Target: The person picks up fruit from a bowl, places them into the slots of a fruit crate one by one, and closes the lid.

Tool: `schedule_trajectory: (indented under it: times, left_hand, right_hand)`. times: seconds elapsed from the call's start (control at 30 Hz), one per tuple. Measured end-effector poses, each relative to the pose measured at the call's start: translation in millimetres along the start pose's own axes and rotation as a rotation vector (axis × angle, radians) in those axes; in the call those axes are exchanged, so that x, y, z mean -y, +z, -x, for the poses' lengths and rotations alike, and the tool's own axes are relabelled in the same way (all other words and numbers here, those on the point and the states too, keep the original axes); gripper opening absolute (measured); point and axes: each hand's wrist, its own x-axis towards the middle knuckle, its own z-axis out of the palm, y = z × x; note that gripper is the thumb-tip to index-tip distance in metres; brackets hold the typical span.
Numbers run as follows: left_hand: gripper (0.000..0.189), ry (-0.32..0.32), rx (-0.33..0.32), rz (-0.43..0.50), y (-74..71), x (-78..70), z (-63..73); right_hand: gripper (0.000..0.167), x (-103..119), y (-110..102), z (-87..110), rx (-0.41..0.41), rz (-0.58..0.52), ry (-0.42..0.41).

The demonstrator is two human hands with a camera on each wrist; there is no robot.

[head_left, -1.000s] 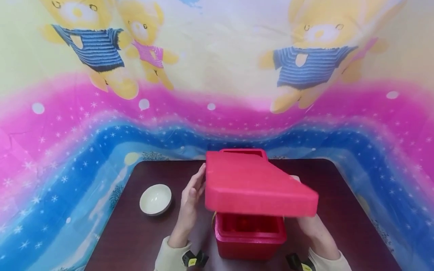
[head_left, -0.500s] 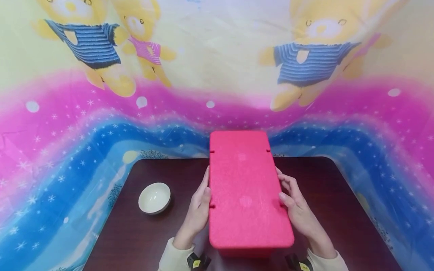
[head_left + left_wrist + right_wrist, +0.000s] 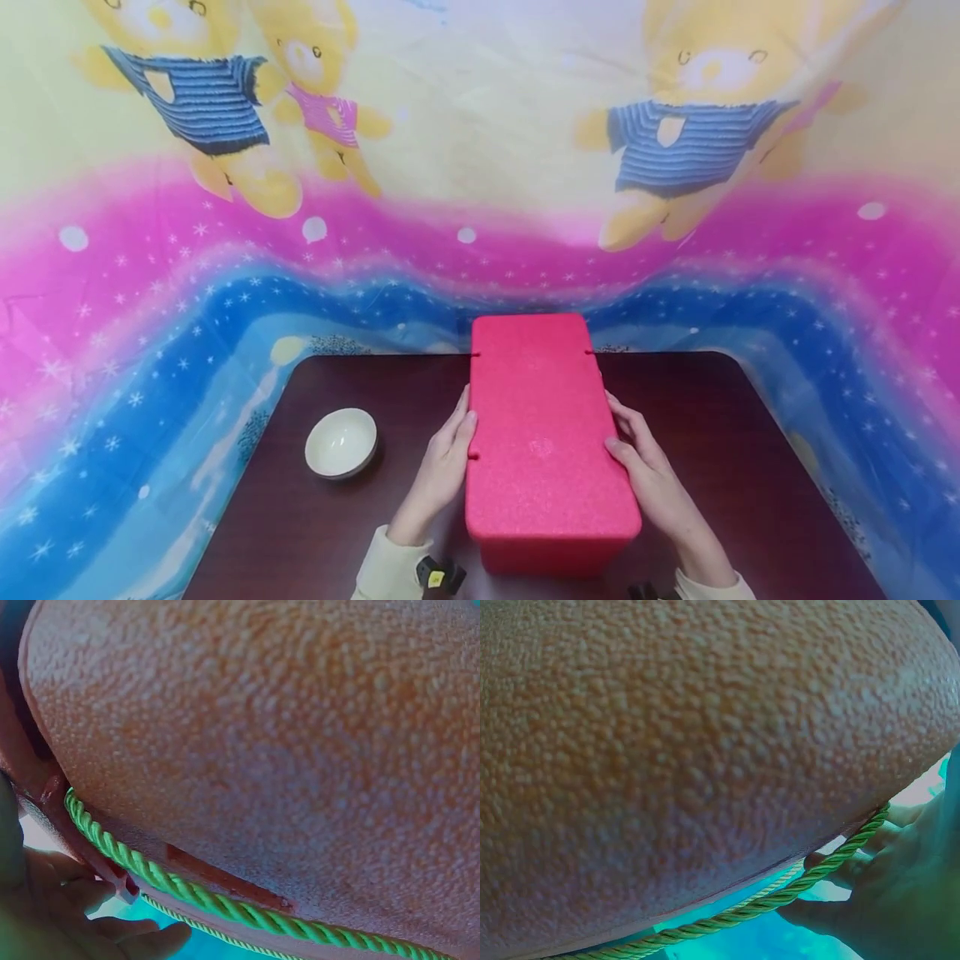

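A red rectangular box (image 3: 551, 560) stands at the near middle of the table, its matching lid (image 3: 536, 433) lying over the top and hiding the inside. My left hand (image 3: 442, 462) holds the lid's left side, thumb at the edge. On the opposite side my right hand (image 3: 656, 475) grips the lid, thumb at the edge and fingers running along it. In the left wrist view a twisted cord (image 3: 187, 892) runs along the pebbled surface, near my fingers (image 3: 120, 930). The right wrist view shows another stretch of cord (image 3: 742, 911) passing my fingers there.
To the left of the box sits a small white bowl (image 3: 341, 443) on the dark table (image 3: 720, 417). Behind the table hangs a backdrop cloth (image 3: 480, 208) printed with bears.
The lid was tilted over the open box with its right end nearer. It swung lengthwise, then came down onto the box; both hands went with it. The bowl stayed put.
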Motion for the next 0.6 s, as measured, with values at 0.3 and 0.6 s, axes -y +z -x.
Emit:
schedule_trajectory:
  times: [0.3,0.6]
  left_hand:
    - [0.057,-0.032,0.052,0.047,3.3,0.8,-0.5]
    - [0.060,-0.054,0.105,0.114,4.7,-0.1,1.4]
  right_hand:
    - [0.045,-2.7,0.5,-0.1,-0.027,-0.075,-0.028]
    - [0.046,-1.9,-0.8,0.7,-0.030,-0.112,0.001]
